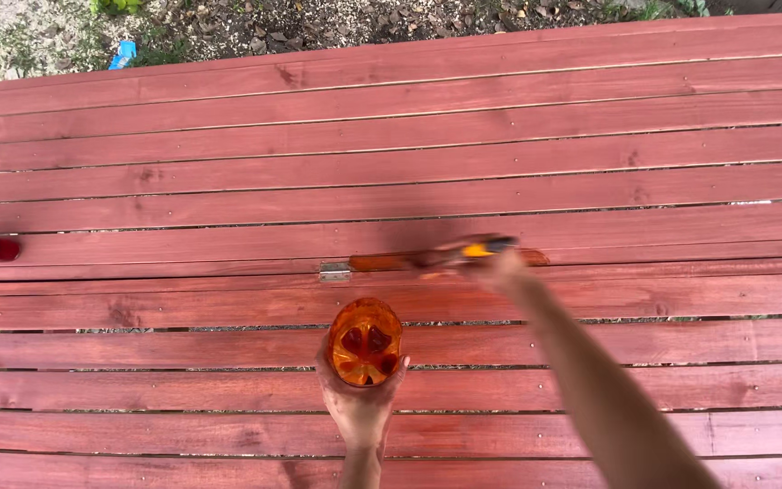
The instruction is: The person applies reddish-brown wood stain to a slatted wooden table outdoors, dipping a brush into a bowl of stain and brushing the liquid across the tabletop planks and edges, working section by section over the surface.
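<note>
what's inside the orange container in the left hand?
The orange container in the left hand holds dark red liquid, likely stain, in patches; its bottom is covered.

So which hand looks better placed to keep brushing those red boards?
Probably the right hand: it already grips the orange-handled brush, reached out with the brush low over the red deck boards. The left hand is taken up holding the orange container close in.
</note>
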